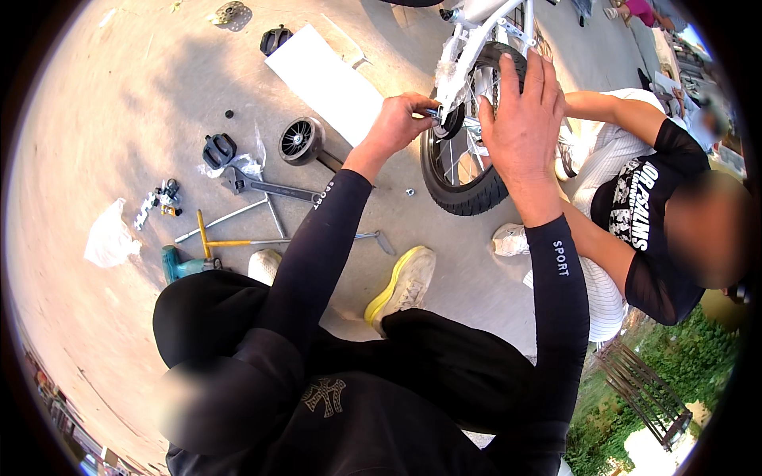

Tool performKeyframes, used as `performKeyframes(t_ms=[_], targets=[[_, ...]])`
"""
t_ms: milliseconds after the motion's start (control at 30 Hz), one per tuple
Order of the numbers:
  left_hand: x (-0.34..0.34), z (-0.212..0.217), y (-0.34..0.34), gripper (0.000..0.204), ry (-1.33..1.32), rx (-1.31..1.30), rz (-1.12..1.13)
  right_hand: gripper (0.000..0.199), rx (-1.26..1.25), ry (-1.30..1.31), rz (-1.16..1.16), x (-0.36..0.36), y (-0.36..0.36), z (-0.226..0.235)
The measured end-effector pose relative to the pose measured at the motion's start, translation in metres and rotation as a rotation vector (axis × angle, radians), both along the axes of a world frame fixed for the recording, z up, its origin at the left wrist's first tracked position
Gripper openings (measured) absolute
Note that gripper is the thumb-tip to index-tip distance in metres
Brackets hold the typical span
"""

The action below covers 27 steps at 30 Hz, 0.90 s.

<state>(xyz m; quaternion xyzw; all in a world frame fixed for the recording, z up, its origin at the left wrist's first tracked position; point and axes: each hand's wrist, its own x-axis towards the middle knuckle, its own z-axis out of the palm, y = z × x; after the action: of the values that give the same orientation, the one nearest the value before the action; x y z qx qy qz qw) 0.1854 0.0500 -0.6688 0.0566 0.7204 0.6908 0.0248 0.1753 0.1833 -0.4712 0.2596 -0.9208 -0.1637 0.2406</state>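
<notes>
A small bicycle with a white frame [479,46] and a black knobbly tyre [475,197] is in front of me. My left hand [397,131] pinches a small metal piece [432,113], perhaps a bolt or socket, at the wheel's axle, next to a small black round part [452,122]. The fingers partly hide it. My right hand [525,131] lies over the wheel with fingers outstretched and thumb apart; whether its palm touches the tyre or frame is hidden. Close behind it, a crouching person in a black T-shirt [627,194] reaches both arms toward the wheel.
On the concrete lie a white sheet [325,83], a training wheel [300,143], an adjustable wrench [274,189], a black pedal [218,151], a yellow-handled tool [230,243], a teal power tool [184,265], a plastic bag [113,236] and a nut [410,191]. My shoe [403,282] is close by.
</notes>
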Motion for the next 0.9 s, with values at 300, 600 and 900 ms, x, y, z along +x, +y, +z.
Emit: performKeyframes(t_ms=[300, 600, 900], targets=[[0.004, 0.002, 0.004, 0.03, -0.163, 0.006, 0.0, 0.016, -0.02, -0.654, -0.209, 0.004, -0.024, -0.074], [0.01, -0.001, 0.001, 0.035, -0.279, 0.121, 0.011, 0.012, 0.063, -0.541, -0.058, -0.004, -0.016, -0.093], [0.083, -0.047, -0.073, 0.018, 0.077, -1.364, -0.434, 0.014, -0.035, -0.629, -0.128, -0.015, -0.014, -0.097]])
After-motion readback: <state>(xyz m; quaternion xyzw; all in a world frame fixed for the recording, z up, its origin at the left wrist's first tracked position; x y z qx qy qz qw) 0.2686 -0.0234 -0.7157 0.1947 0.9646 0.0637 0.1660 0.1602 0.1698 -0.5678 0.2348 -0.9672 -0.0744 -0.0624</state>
